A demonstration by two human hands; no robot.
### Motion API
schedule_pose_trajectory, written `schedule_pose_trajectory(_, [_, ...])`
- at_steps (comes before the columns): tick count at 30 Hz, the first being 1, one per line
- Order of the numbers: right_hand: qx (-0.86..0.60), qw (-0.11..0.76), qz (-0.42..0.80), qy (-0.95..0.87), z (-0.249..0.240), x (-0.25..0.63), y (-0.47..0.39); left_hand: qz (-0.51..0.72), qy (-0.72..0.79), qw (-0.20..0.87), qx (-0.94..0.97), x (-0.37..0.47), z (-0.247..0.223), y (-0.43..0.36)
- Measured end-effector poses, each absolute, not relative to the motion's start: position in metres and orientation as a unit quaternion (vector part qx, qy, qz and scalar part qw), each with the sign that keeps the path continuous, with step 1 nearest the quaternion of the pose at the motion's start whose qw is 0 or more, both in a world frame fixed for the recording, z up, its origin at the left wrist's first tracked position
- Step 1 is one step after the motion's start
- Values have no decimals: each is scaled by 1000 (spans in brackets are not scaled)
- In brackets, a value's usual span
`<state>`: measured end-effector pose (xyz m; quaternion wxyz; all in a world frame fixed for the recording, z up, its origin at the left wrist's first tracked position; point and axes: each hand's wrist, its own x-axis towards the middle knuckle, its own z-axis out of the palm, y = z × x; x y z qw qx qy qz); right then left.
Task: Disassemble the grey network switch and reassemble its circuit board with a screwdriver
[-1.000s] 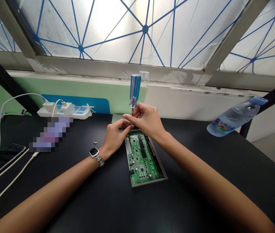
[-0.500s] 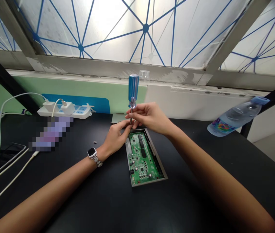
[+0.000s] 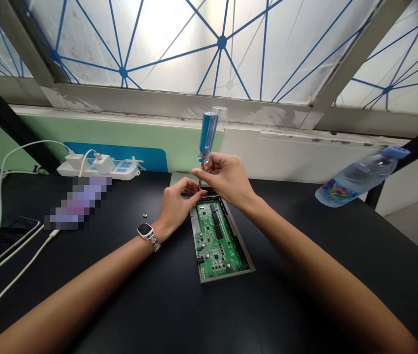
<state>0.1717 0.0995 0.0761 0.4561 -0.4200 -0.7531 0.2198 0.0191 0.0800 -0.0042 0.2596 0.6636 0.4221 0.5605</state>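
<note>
A screwdriver point(image 3: 208, 135) with a clear and blue handle stands nearly upright, leaning slightly right, its tip at the far left corner of a green circuit board point(image 3: 216, 246) in a metal frame. Just under the handle, the thumb and fingers of my right hand point(image 3: 229, 179) are closed around the shaft. My left hand point(image 3: 177, 204), wearing a watch point(image 3: 145, 229), pinches with thumb and index finger around the shaft's lower end. Those fingertips hide the tip and anything small under it. The board lies flat on the black table point(image 3: 138, 305).
A tiny metal piece point(image 3: 144, 215) lies left of my left hand. Further left are a power strip point(image 3: 120, 169) with plugs, a blurred-out object point(image 3: 81, 204) and white cables point(image 3: 13, 285). Behind the board sits a flat grey piece point(image 3: 179, 179). A water bottle point(image 3: 356, 179) leans at the right.
The screwdriver's handle has tilted to the right. My right hand has shifted slightly right, its fingers more curled around the shaft. My left wrist has turned a little.
</note>
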Motion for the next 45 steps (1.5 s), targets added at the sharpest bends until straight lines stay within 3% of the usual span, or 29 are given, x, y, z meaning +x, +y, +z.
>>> schedule_pose_trajectory(5, [-427, 432, 201, -768, 77, 172, 100, 561, 415, 278, 660, 17, -5, 79])
schedule_pose_trajectory(11, [-328, 347, 374, -795, 84, 187, 104, 561, 392, 301, 665, 16, -7, 79])
schedule_pose_trajectory(22, [-384, 412, 279, -778, 78, 180, 102, 533, 383, 286, 698, 16, -3, 75])
schedule_pose_trajectory(28, [-280, 373, 429, -773, 91, 192, 106, 538, 369, 322, 686, 15, -6, 77])
schedule_pose_trajectory(36, [-245, 395, 497, -733, 82, 195, 118, 483, 358, 300, 740, 5, -1, 78])
schedule_pose_trajectory(41, [-266, 460, 380, -757, 82, 188, 113, 369, 402, 136, 827, -11, -6, 81])
schedule_pose_trajectory(45, [-329, 497, 211, -775, 83, 181, 103, 324, 426, 105, 838, -12, -10, 84])
